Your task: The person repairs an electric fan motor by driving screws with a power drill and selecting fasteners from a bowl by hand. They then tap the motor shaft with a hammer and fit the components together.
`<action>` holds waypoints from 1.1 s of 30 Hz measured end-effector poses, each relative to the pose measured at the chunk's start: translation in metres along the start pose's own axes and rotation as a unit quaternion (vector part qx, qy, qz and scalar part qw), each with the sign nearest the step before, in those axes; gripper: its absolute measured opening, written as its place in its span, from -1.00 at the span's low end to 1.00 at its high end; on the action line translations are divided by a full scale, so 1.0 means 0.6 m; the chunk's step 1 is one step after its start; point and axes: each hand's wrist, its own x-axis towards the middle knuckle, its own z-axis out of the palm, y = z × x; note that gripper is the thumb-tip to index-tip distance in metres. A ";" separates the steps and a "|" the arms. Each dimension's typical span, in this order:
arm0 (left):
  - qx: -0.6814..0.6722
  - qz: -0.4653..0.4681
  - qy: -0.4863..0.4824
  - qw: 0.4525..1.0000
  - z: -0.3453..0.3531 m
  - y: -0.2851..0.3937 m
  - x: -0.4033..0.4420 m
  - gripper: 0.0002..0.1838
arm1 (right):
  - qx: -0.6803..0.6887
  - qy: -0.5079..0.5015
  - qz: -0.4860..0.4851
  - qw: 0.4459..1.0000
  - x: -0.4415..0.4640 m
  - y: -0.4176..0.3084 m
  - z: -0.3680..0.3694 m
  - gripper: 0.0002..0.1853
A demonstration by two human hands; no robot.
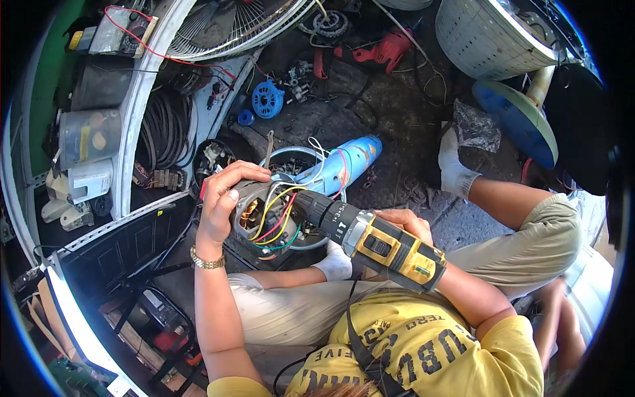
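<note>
A grey motor with copper windings and yellow, pink, white and green wires sits over a round basin. My left hand, with a gold watch at the wrist, is closed on the motor's upper edge. My right hand is wrapped round a yellow and black cordless drill. The drill points left, its front end close against the motor among the wires; the exact contact is hidden. Behind the motor, a blue tube-shaped part lies tilted across the basin's rim.
A fan cage and shelf frame stand at left. A red power tool and blue wheel lie beyond the basin. At right are a white basket and blue disc. Another person's arm shows at lower right.
</note>
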 end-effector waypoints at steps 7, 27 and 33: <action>-0.010 0.005 -0.001 1.000 0.002 0.000 0.002 -0.30 | -0.014 0.011 -0.027 0.999 0.005 0.009 0.007 -0.31; -0.008 0.012 0.011 1.000 0.011 0.009 -0.003 -0.39 | 0.048 0.009 0.036 0.998 -0.014 -0.001 0.032 -0.27; -0.039 0.000 0.018 0.999 0.017 0.010 -0.004 -0.38 | 0.033 0.037 0.050 0.997 -0.020 0.005 0.039 -0.29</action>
